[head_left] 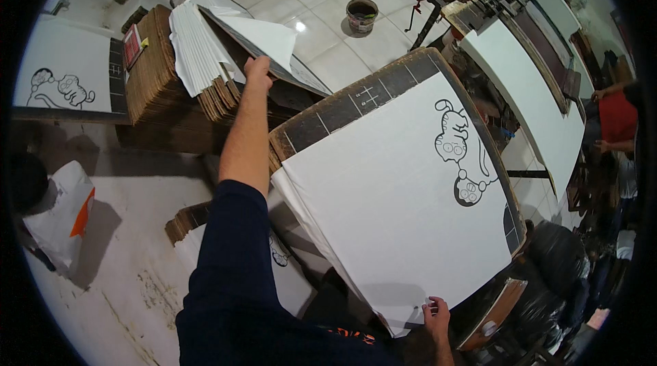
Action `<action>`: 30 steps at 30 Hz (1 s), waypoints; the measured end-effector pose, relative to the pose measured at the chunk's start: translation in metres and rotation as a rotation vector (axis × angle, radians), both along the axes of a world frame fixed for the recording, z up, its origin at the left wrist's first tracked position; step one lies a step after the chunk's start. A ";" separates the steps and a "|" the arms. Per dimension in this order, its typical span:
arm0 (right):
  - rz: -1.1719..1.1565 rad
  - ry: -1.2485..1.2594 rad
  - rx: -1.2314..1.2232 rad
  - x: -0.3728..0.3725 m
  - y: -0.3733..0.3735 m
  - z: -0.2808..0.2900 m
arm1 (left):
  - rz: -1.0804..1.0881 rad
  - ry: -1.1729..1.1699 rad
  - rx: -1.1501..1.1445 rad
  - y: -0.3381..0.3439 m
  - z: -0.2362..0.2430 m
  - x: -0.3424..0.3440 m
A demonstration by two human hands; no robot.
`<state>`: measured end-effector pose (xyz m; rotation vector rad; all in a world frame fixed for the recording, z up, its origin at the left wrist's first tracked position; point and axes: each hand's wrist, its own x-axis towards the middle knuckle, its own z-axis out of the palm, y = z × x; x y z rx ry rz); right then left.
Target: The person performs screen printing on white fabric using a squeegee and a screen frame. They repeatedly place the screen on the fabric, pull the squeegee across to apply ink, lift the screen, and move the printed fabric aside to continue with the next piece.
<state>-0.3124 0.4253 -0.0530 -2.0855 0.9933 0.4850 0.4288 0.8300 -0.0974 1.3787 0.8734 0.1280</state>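
Observation:
My left hand reaches far out and is closed on the near edge of a dark board with white cloth on it, which stands tilted against a stack of cloth-covered boards. Before me a large board bears a white cloth with a black line drawing of cartoon figures along its right side. Over the near right corner of that cloth is my right hand, its fingers loosely bent and apart. I see nothing held in it.
More boards are piled at the left, beside another printed cloth. A bucket stands on the tiled floor. White curved panels and a person's hands with a red thing are at the right. Black bags lie near right.

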 end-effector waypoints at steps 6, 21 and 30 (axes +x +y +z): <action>-0.035 0.022 0.046 -0.027 0.007 0.003 | -0.032 -0.113 0.552 -0.001 0.031 0.017; 0.045 -0.248 0.127 -0.020 -0.050 0.019 | -0.110 -0.832 0.345 0.015 0.267 -0.179; 0.755 -0.558 1.056 0.133 -0.025 0.128 | -0.112 -1.129 1.592 -0.052 0.383 -0.572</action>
